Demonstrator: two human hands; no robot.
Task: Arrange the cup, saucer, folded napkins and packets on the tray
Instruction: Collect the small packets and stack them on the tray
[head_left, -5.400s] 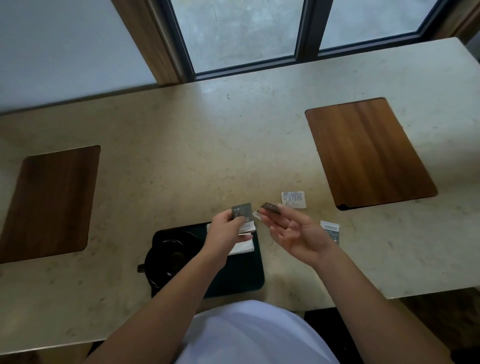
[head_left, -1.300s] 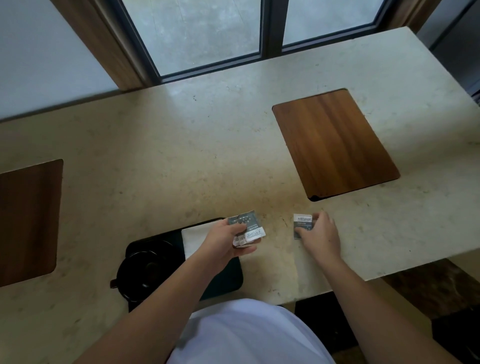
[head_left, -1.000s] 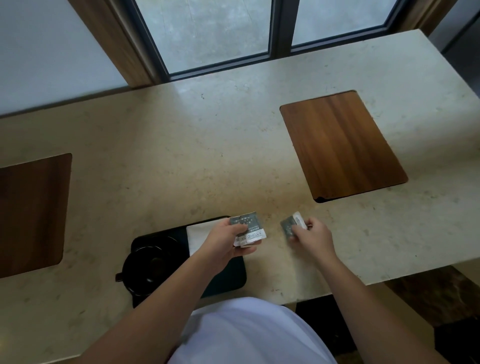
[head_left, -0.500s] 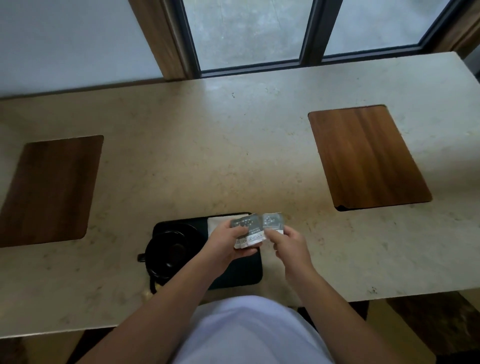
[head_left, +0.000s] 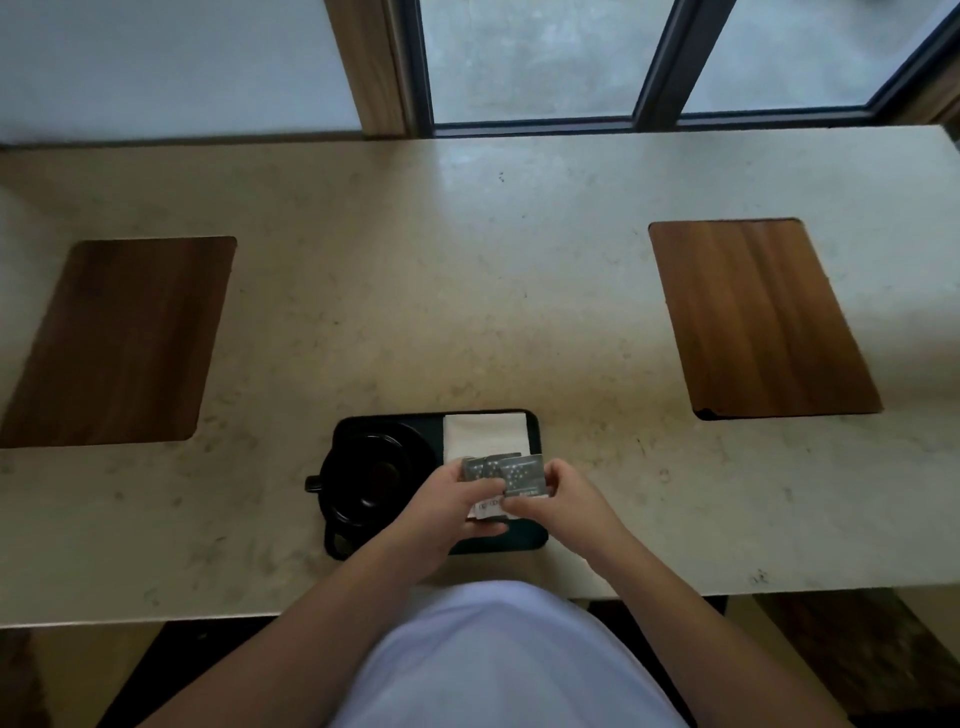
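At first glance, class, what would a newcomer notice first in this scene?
Both hands, left hand and right hand, meet at the table's near edge, holding a fan of grey packets over a dark tray. On the tray sit a black cup and a white napkin.

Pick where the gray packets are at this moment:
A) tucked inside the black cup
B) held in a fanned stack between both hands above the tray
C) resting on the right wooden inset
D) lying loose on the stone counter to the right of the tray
B: the left hand and right hand both grip the gray packets in a fan above the black tray, just in front of the folded napkin.
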